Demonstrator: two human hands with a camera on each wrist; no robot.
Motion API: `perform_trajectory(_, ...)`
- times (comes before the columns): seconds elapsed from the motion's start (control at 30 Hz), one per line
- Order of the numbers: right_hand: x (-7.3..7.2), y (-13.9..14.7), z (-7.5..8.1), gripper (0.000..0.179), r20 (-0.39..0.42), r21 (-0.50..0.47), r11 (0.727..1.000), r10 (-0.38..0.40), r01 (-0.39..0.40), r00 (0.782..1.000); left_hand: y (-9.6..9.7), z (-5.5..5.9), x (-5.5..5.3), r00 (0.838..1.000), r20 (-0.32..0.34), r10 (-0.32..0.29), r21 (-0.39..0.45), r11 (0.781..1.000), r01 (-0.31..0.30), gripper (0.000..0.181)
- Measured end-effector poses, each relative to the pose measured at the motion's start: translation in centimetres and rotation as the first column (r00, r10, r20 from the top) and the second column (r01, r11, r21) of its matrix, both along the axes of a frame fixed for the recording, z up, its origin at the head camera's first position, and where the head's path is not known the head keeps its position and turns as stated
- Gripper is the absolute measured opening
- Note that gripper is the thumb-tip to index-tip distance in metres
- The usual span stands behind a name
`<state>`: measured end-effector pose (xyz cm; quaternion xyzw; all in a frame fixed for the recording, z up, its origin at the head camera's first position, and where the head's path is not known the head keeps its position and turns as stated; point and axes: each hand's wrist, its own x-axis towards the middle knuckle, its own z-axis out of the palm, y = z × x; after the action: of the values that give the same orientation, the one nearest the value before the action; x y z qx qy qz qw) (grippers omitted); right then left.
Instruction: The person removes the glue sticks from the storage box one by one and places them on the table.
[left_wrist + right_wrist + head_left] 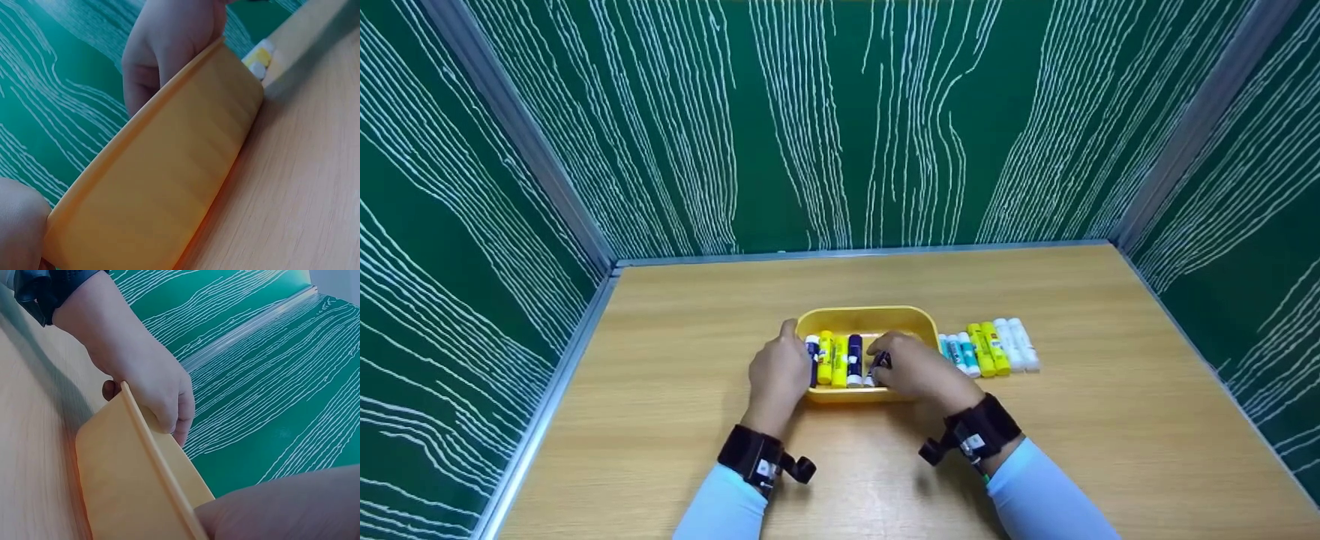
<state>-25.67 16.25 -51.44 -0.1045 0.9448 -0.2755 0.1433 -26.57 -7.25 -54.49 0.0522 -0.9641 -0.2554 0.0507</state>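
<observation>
A yellow plastic bin sits on the table, with yellow glue sticks and dark purple glue sticks side by side in it. My left hand grips the bin's left wall; in the right wrist view the left hand has its thumb outside the rim and its fingers over it. Inside the right part of the bin, my right hand pinches a dark glue stick with a white end, partly hidden by the fingers. The left wrist view shows the right hand reaching over the rim.
Right of the bin, a row of glue sticks lies on the wooden table: teal-and-white ones, yellow ones and white ones. Green panels with white wavy lines stand behind and at both sides.
</observation>
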Motion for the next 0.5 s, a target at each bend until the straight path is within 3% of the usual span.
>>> perform_trajectory(0.2, -0.03, -0.37, -0.49, 0.023, -0.079, -0.026, 0.999, -0.037, 0.035, 0.996, -0.02, -0.11, 0.03, 1.000, -0.024, -0.003, -0.006, 1.000, 0.003, 0.045)
perform_trajectory(0.33, -0.02, -0.58, -0.71, 0.016, -0.094, 0.004, 0.996, -0.085, 0.086, 0.992, 0.03, -0.09, -0.01, 1.000, -0.009, -0.001, -0.003, 1.000, 0.001, 0.047)
perform_trajectory(0.5, 0.03, -0.72, -0.74, 0.008, -0.122, 0.055, 0.995, -0.078, 0.085, 0.990, 0.03, -0.05, -0.08, 1.000, 0.006, 0.000, -0.003, 1.000, 0.000, 0.048)
